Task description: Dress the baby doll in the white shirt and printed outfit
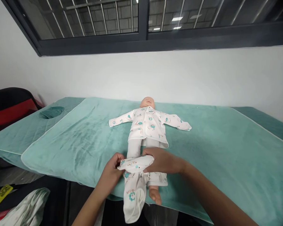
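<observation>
A baby doll point(147, 102) lies on its back, dressed in a white printed jacket point(145, 124) with its sleeves spread out. White cloth point(134, 148) covers its upper legs. Matching printed baby pants point(135, 185) are around the lower legs, with one bare foot point(155, 195) sticking out and the other leg end loose over the bed's edge. My left hand point(115, 168) pinches one side of the bunched waistband. On its other side, my right hand point(159, 160) grips the same waistband between thumb and fingers.
The doll rests on a massage bed point(214, 150) with a green cover and a face hole point(51, 112) at the left. A white wall and a barred window point(143, 25) stand behind it. Lower left are a patterned cloth point(28, 207) and a yellow label point(1, 196); a black-and-red chair point(13, 108) is beyond.
</observation>
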Demonstrator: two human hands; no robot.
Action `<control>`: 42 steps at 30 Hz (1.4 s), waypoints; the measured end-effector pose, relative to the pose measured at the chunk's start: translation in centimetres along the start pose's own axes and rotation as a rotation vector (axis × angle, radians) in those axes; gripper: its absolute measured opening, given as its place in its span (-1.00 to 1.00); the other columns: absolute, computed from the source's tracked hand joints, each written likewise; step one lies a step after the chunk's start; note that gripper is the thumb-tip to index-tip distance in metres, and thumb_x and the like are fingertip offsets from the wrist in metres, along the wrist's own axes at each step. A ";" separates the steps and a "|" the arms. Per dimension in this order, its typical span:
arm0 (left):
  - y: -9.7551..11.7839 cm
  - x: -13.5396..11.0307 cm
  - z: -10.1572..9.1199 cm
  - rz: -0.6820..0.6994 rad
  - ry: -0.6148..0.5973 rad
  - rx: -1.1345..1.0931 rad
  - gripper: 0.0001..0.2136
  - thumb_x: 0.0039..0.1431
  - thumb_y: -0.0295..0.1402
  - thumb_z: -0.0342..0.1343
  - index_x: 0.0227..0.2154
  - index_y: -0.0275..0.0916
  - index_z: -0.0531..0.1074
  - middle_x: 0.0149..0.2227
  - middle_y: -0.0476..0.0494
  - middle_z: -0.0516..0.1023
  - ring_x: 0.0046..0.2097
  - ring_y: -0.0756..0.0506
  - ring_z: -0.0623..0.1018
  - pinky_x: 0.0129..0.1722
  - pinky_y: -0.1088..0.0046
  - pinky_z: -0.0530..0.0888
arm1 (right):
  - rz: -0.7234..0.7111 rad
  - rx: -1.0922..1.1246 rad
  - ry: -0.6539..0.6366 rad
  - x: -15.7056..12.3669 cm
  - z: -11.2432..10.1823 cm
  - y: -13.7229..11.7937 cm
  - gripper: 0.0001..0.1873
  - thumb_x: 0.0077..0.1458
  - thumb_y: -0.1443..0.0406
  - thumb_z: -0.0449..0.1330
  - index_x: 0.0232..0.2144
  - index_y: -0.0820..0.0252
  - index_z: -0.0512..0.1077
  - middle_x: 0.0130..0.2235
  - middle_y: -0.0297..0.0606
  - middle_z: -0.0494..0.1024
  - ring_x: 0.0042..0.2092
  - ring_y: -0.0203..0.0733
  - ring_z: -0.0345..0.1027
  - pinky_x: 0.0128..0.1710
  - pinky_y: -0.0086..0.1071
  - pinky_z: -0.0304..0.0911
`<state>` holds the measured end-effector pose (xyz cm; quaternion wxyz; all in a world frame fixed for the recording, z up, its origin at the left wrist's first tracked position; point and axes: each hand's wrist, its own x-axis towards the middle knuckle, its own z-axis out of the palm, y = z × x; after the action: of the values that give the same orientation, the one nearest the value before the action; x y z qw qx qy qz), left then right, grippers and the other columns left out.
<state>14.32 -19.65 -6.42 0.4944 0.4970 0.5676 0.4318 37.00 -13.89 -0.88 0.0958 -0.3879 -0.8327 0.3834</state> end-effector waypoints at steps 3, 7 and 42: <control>0.7 1.2 0.0 0.090 0.091 0.114 -0.90 -0.10 -0.47 0.07 -0.47 -0.20 0.28 -0.43 0.04 0.44 -0.35 -0.04 0.41 -0.37 0.52 0.31 | 0.009 -0.026 0.021 0.0 0.0 0.0 -0.71 -0.05 0.17 0.30 -0.29 0.16 0.38 -0.24 -0.35 0.48 -0.24 -0.22 0.33 -0.31 -0.40 0.16; 0.8 2.9 0.4 0.200 0.179 0.159 -0.89 -0.06 -0.46 0.04 -0.41 -0.19 0.32 -0.37 0.01 0.50 -0.30 -0.07 0.46 -0.29 0.47 0.35 | 0.051 0.078 0.075 0.3 0.6 0.2 -0.78 0.01 0.23 0.21 -0.28 0.16 0.33 -0.28 -0.34 0.46 -0.31 -0.25 0.36 -0.38 -0.41 0.22; 4.7 11.9 -1.1 0.199 0.448 0.203 -0.82 0.20 -0.25 0.00 -0.41 -0.25 0.35 -0.39 -0.10 0.46 -0.34 -0.09 0.47 -0.27 0.35 0.39 | 0.612 0.400 1.274 -7.2 -3.6 11.5 -0.68 0.03 0.07 0.16 -0.29 0.20 0.38 -0.42 -0.29 0.46 -0.47 -0.21 0.31 -0.46 -0.31 0.25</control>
<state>13.65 -7.22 -3.26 0.2590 0.4895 0.6516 0.5183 50.10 -12.40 -5.63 0.5186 -0.7259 -0.3842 0.2378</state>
